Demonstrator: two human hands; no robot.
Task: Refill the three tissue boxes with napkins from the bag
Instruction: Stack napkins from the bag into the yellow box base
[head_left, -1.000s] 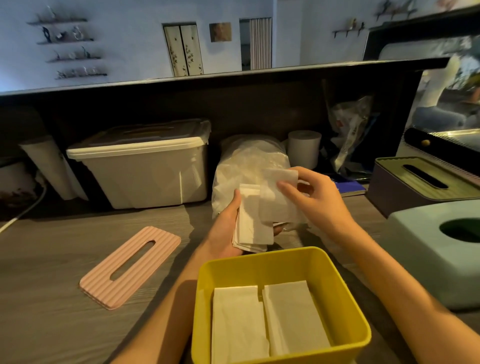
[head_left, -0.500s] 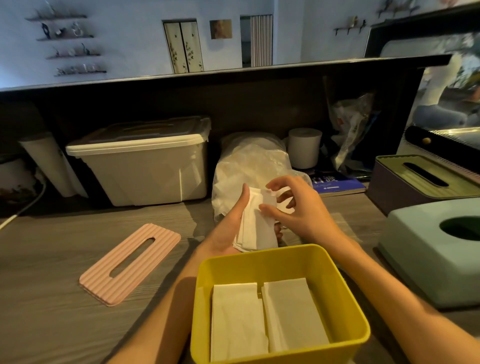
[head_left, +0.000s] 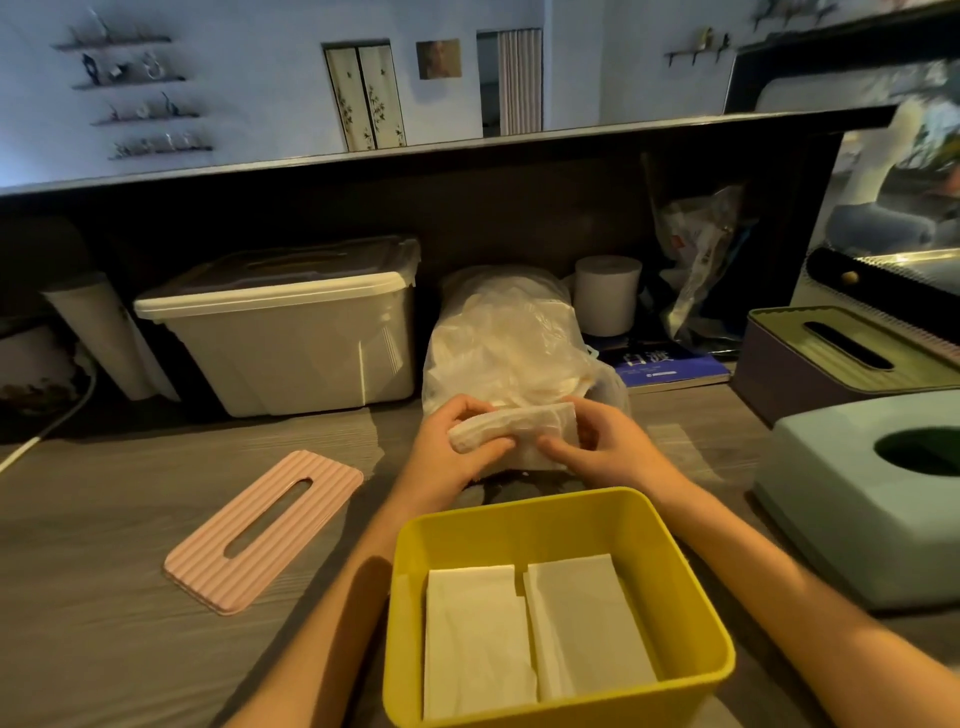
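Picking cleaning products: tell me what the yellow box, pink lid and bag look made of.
Yellow box: likely moulded plastic, smooth with a soft sheen and rounded corners.
Pink lid: probably matte plastic, though the look leaves it open; evenly ribbed, with a cut slot.
Bag: thin translucent plastic film, crinkled and glossy.

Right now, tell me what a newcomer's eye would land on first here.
The open yellow box at front centre, with two stacks of napkins lying side by side in it. Just behind it, the left hand and right hand grip a folded wad of napkins before the plastic bag. The pink slotted lid lies to the left.
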